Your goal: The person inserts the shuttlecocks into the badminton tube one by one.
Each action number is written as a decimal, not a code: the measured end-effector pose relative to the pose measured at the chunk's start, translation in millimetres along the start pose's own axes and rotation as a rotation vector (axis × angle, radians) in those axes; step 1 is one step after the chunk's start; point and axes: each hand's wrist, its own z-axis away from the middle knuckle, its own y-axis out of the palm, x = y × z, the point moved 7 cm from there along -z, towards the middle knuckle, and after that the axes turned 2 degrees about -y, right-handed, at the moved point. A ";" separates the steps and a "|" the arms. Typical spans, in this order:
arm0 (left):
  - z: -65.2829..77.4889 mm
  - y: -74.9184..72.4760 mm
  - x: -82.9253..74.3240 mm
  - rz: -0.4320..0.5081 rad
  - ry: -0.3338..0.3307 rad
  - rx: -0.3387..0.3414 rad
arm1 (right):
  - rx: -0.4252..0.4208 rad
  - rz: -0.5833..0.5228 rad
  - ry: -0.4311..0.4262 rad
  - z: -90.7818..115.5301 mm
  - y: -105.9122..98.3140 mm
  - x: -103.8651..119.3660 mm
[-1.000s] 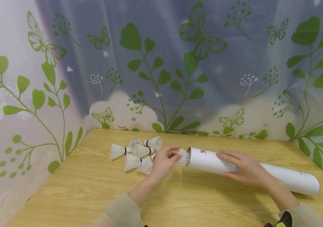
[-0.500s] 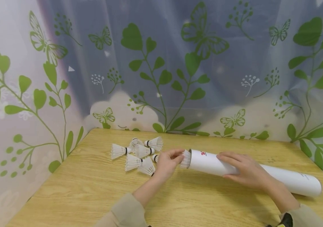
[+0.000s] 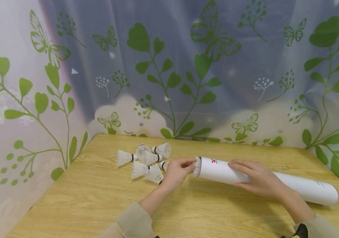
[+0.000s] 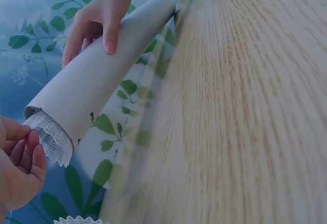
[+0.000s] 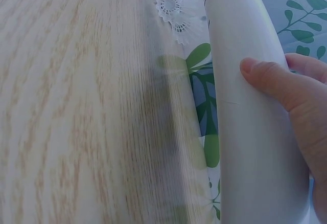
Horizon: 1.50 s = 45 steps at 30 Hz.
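My left hand [image 3: 176, 172] pinches the feathered rim of a white shuttlecock [image 4: 56, 143] between thumb and fingertip. Most of that shuttlecock is hidden inside the mouth of a long white tube [image 3: 220, 172]; only the skirt's end shows. My right hand [image 3: 257, 177] grips the tube around its middle, thumb on the near side and fingers over the far side. The tube's left end is raised off the table, while its right end lies low near the tabletop. Just left of my left hand, several loose shuttlecocks [image 3: 139, 170] lie in a group.
The wooden table [image 3: 104, 205] reaches back to a curtain [image 3: 163, 76] printed with green leaves and butterflies, which also runs along the left and right sides. The tube's closed far end [image 3: 333, 195] lies toward the table's right edge.
My left hand has moved a little to the right, pushing the shuttlecock deeper into the tube, so less of its skirt sticks out. My right hand keeps its grip.
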 end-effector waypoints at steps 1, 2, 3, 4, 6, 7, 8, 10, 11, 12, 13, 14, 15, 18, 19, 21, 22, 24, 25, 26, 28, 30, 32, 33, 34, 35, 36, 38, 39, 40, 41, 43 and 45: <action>-0.5 0.6 0.8 0.006 -0.001 -0.004 | 0.000 0.002 0.000 0.2 0.1 -0.1; -0.9 1.2 1.7 0.016 -0.004 -0.007 | 0.000 0.001 0.000 0.4 0.1 -0.3; -1.7 2.0 2.9 0.023 -0.006 -0.011 | 0.000 0.001 0.000 0.5 0.1 -0.3; -2.4 2.8 3.7 0.029 -0.004 -0.015 | -0.001 0.000 0.001 0.6 0.2 -0.4; -3.5 4.5 4.8 0.038 0.001 -0.020 | -0.003 -0.004 0.006 0.8 0.3 -0.6; -3.9 5.3 4.8 0.042 0.006 -0.023 | -0.003 -0.007 0.010 0.8 0.4 -0.8; -4.1 6.2 4.6 0.046 0.010 -0.024 | -0.001 -0.009 0.013 0.9 0.6 -0.8; -4.1 7.8 4.3 0.050 0.013 -0.024 | 0.004 -0.012 0.019 1.0 0.9 -1.0; -3.7 8.3 3.8 0.052 0.016 -0.023 | 0.006 -0.013 0.022 1.1 1.1 -1.1; -3.6 9.0 3.6 0.056 0.013 -0.022 | 0.009 -0.014 0.025 1.1 1.2 -1.1; -3.5 9.8 3.7 0.058 0.008 -0.019 | 0.011 -0.015 0.027 1.2 1.4 -1.3; -3.5 10.7 4.0 0.059 0.001 -0.016 | 0.012 -0.015 0.029 1.3 1.4 -1.4; -3.5 11.3 3.9 0.062 -0.004 -0.014 | 0.013 -0.015 0.031 1.4 1.4 -1.5; -3.9 13.5 3.9 0.062 -0.017 -0.011 | 0.015 -0.014 0.032 1.5 1.6 -1.6; -4.1 14.1 3.8 0.061 -0.016 -0.011 | 0.015 -0.013 0.031 1.6 1.6 -1.6; -3.7 14.6 2.4 0.062 -0.011 -0.014 | 0.016 -0.011 0.033 1.7 1.7 -1.8; -3.6 15.0 2.2 0.058 -0.010 -0.015 | 0.017 -0.011 0.033 1.8 1.7 -1.9; -3.7 15.7 1.2 0.054 -0.004 -0.016 | 0.019 -0.012 0.037 2.1 1.7 -2.1; -3.9 16.1 0.8 0.052 -0.001 -0.017 | 0.020 -0.012 0.039 2.2 1.7 -2.3; -3.8 16.3 0.3 0.050 -0.001 -0.018 | 0.021 -0.014 0.041 2.3 1.6 -2.3; -4.5 17.2 0.5 0.044 -0.002 -0.020 | 0.022 -0.017 0.044 2.5 1.6 -2.5; -4.9 18.1 1.0 0.043 -0.007 -0.019 | 0.023 -0.018 0.044 2.7 1.5 -2.5; -5.4 19.0 1.8 0.041 -0.016 -0.018 | 0.020 -0.020 0.042 3.0 1.5 -2.6; -5.7 19.4 2.2 0.039 -0.018 -0.018 | 0.020 -0.019 0.042 3.2 1.5 -2.6; -5.8 19.5 2.3 0.038 -0.018 -0.018 | 0.020 -0.019 0.041 3.3 1.4 -2.8; -6.0 19.7 2.5 0.036 -0.021 -0.019 | 0.019 -0.018 0.041 3.4 1.4 -2.9; -6.2 19.8 2.5 0.034 -0.022 -0.021 | 0.019 -0.020 0.042 3.5 1.3 -3.1; -5.8 19.5 2.0 0.036 -0.022 -0.023 | 0.019 -0.020 0.045 3.9 1.2 -3.4; -5.9 19.5 2.0 0.038 -0.022 -0.024 | 0.020 -0.021 0.046 4.1 1.1 -3.5; -6.0 19.6 2.0 0.040 -0.021 -0.023 | 0.020 -0.021 0.047 4.2 1.0 -3.6; -6.2 19.6 1.8 0.046 -0.023 -0.020 | 0.019 -0.020 0.047 4.3 0.9 -3.7; -5.9 19.3 1.6 0.066 -0.022 -0.010 | 0.016 -0.019 0.045 4.2 0.4 -3.8; -5.9 18.9 2.7 0.086 -0.030 0.005 | 0.012 -0.018 0.037 3.9 0.1 -3.7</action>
